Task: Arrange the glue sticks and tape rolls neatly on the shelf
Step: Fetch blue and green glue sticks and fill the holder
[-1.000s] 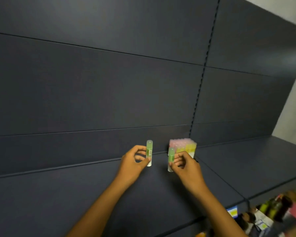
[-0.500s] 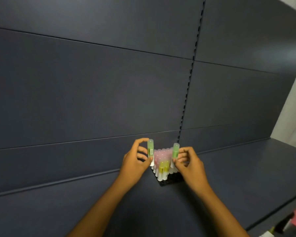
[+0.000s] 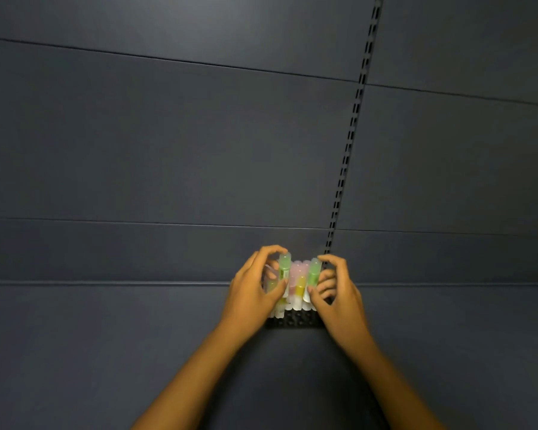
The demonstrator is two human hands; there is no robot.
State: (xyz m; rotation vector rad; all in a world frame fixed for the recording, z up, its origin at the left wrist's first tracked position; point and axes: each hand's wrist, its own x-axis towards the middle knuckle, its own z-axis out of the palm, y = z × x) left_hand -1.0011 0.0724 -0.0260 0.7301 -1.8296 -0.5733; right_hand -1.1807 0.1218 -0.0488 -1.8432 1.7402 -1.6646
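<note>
Dark slate back panels (image 3: 168, 144), matte and smooth, split by thin horizontal seams and one vertical slotted upright (image 3: 348, 144). Below them the shelf (image 3: 106, 352), same flat dark grey, meeting the panels at a straight joint. At the back of the shelf, near the foot of the upright, a black tray (image 3: 295, 321) with a knobbly, studded front edge. Standing upright in it, a tight cluster of glue sticks (image 3: 298, 283): small cylinders, translucent frosted plastic, rounded caps in pale pink and yellow over whitish barrels. Flanking the cluster, two bare forearms and hands. Left hand (image 3: 252, 296) with its grip closed around a green-capped glue stick (image 3: 284, 268), thumb low on the barrel, forefinger arched over the cap, stick upright at the cluster's left edge. Right hand (image 3: 339, 293) with its grip closed on a second green glue stick (image 3: 313, 273), tilted slightly, pressed against the cluster's right edge, fingers curled behind it.
</note>
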